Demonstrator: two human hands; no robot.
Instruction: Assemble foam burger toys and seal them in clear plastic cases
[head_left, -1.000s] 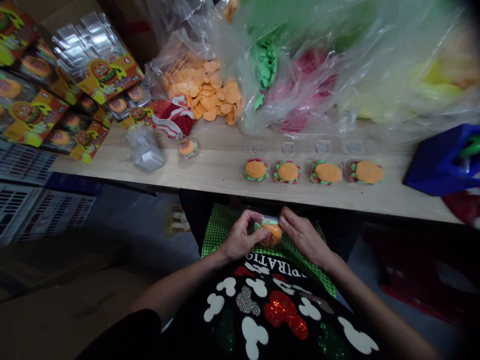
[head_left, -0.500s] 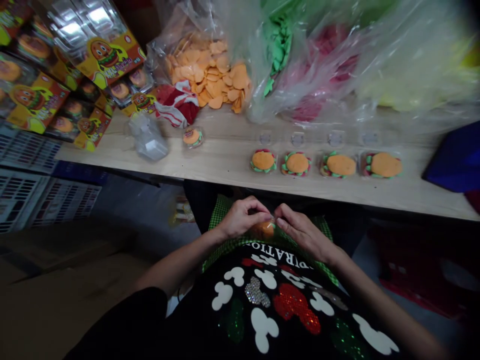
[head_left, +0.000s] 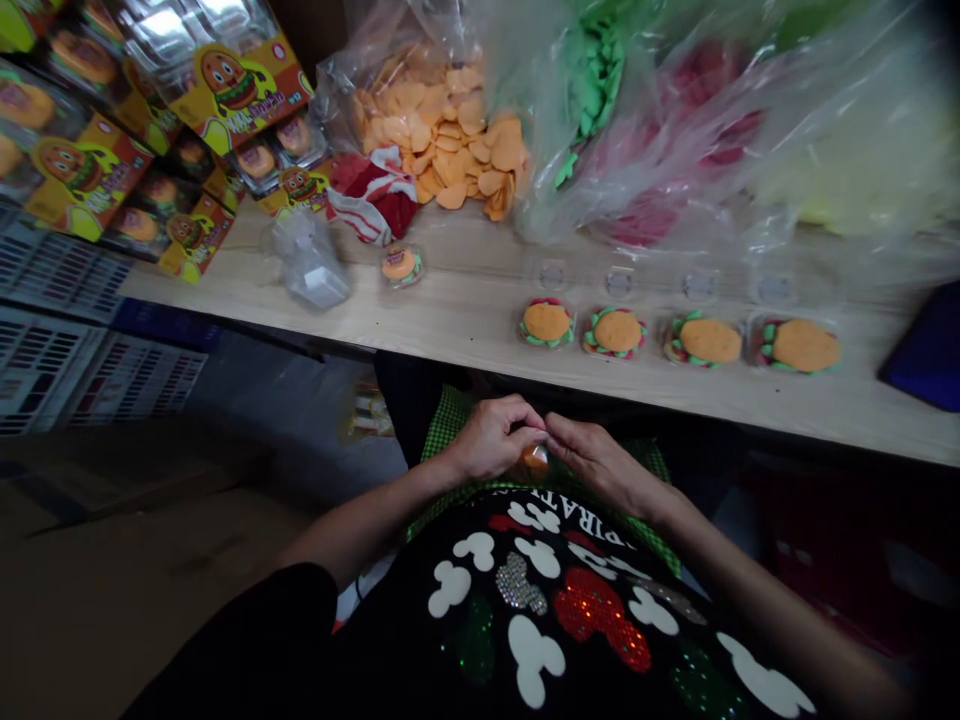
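Observation:
Close to my body, below the table edge, my left hand (head_left: 499,437) and my right hand (head_left: 592,450) meet around a small clear plastic box with a toy burger (head_left: 534,459) inside. Both hands have their fingers closed on it, and they cover much of the box. On the table in front stand several open clear boxes, each with an orange-topped toy burger (head_left: 547,321) in it. Farther left sits a boxed burger with a label (head_left: 400,264), beside a stack of clear plastic boxes (head_left: 311,262).
Bags of orange pieces (head_left: 450,130), green pieces (head_left: 596,85) and pink pieces (head_left: 660,190) line the back of the wooden table (head_left: 450,310). Printed display cartons (head_left: 236,85) pile up at left. A red-and-white cloth (head_left: 379,195) lies near them. A blue object (head_left: 930,350) stands at right.
My right hand has closed in toward the left, its fingers now over the box against the left hand. The view has shifted slightly, so the table things appear farther right.

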